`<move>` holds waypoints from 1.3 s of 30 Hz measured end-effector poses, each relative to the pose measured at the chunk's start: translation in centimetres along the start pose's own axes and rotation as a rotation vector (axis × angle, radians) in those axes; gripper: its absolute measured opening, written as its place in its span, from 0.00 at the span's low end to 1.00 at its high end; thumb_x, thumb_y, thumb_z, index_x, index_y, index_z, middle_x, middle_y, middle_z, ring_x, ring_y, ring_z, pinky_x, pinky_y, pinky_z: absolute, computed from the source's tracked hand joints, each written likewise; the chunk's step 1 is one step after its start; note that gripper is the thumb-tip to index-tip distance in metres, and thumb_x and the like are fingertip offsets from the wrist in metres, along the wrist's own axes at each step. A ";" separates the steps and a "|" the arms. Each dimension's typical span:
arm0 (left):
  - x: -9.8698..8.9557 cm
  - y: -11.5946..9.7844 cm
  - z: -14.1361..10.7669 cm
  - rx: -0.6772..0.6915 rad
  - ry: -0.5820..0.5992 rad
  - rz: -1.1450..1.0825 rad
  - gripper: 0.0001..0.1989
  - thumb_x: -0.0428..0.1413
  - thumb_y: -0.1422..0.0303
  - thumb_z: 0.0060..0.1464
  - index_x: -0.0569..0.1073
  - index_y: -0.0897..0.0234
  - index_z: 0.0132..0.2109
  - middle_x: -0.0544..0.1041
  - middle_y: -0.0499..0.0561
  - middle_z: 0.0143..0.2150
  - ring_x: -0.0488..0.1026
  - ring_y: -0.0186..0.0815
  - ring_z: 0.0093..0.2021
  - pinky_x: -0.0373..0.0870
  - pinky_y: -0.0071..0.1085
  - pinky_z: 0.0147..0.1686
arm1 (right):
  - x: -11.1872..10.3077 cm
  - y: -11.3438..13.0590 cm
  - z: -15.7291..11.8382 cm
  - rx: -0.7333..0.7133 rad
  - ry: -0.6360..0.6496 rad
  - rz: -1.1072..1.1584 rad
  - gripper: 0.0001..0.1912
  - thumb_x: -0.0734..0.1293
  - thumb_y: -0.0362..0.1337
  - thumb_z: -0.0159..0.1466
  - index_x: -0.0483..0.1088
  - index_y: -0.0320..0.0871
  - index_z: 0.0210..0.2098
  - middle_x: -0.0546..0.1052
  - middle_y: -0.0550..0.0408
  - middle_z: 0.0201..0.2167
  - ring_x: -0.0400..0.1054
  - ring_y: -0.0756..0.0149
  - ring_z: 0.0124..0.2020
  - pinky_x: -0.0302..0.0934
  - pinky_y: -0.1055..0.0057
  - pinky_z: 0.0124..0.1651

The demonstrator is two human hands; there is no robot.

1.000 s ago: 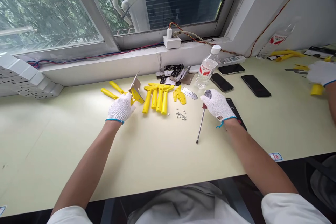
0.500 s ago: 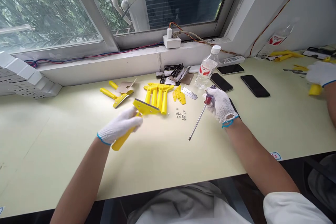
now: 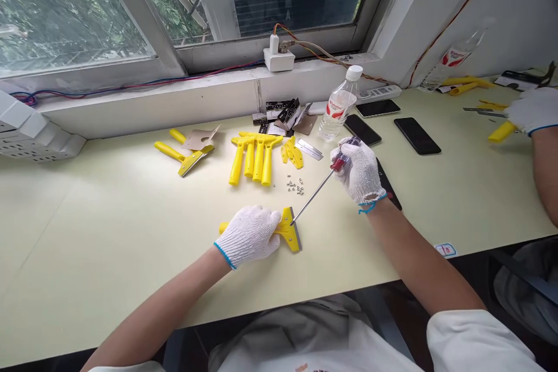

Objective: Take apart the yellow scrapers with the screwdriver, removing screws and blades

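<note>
My left hand [image 3: 251,235], in a white knit glove, is closed around the handle of a yellow scraper [image 3: 288,231] near the table's front. The scraper's head points right, with a metal blade along its edge and screws in its face. My right hand [image 3: 358,170], gloved too, grips a screwdriver [image 3: 314,192] by its red and dark handle. The screwdriver's tip meets the scraper head near a screw. Beyond my hands lie several yellow scraper handles [image 3: 258,157], small yellow plates [image 3: 293,153], loose blades [image 3: 309,149] and scattered screws [image 3: 295,186].
Another scraper [image 3: 194,159] lies at the left beside brown card. A water bottle [image 3: 339,106], black packaging [image 3: 285,115] and phones [image 3: 417,135] stand or lie towards the window. On the right, a co-worker's gloved hand [image 3: 532,109] is near yellow parts. White boxes [image 3: 41,131] are at far left.
My left hand has brought the scraper to the right and down to the table, turning its head rightward. The screwdriver tip has shifted left and now meets the scraper head.
</note>
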State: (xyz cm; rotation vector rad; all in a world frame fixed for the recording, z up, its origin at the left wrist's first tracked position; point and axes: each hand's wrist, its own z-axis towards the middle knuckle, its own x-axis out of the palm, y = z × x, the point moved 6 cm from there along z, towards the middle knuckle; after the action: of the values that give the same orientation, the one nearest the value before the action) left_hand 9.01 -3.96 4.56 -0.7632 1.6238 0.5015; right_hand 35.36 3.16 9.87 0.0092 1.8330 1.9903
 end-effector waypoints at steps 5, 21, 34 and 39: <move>-0.4 -0.1 -0.3 0.111 -0.104 0.058 0.07 0.54 0.67 0.67 0.76 0.59 0.47 0.77 0.58 0.41 0.75 0.46 0.39 0.69 0.41 0.36 | -0.4 -0.1 -0.3 0.042 -0.086 0.048 0.13 0.60 0.51 0.68 0.62 0.50 0.45 0.75 0.54 0.34 0.72 0.65 0.29 0.63 0.73 0.25; 1.1 0.5 -0.5 0.172 -0.180 -0.030 0.29 0.49 0.73 0.69 0.67 0.56 0.73 0.79 0.60 0.52 0.74 0.49 0.48 0.73 0.47 0.47 | -0.2 0.8 -1.4 0.009 -0.130 0.006 0.11 0.63 0.44 0.65 0.64 0.52 0.46 0.76 0.52 0.34 0.77 0.61 0.33 0.66 0.70 0.27; 1.1 0.4 -0.5 0.183 -0.184 0.009 0.28 0.48 0.72 0.71 0.65 0.55 0.75 0.79 0.60 0.52 0.74 0.48 0.47 0.71 0.46 0.45 | 0.0 1.4 -1.9 0.029 -0.128 0.098 0.15 0.64 0.47 0.60 0.59 0.51 0.44 0.73 0.54 0.36 0.74 0.62 0.36 0.67 0.71 0.31; 1.0 0.3 -0.5 0.193 -0.194 0.019 0.26 0.48 0.72 0.71 0.67 0.57 0.72 0.79 0.59 0.52 0.73 0.48 0.47 0.71 0.45 0.45 | 0.6 2.8 -1.7 -0.191 0.102 0.273 0.15 0.67 0.42 0.61 0.64 0.51 0.47 0.75 0.58 0.34 0.72 0.65 0.28 0.63 0.72 0.24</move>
State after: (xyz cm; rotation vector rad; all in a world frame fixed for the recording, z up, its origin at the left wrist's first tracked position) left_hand 8.35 -4.26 3.65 -0.5387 1.4744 0.4116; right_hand 33.47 1.65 12.20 0.1077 1.7735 2.3893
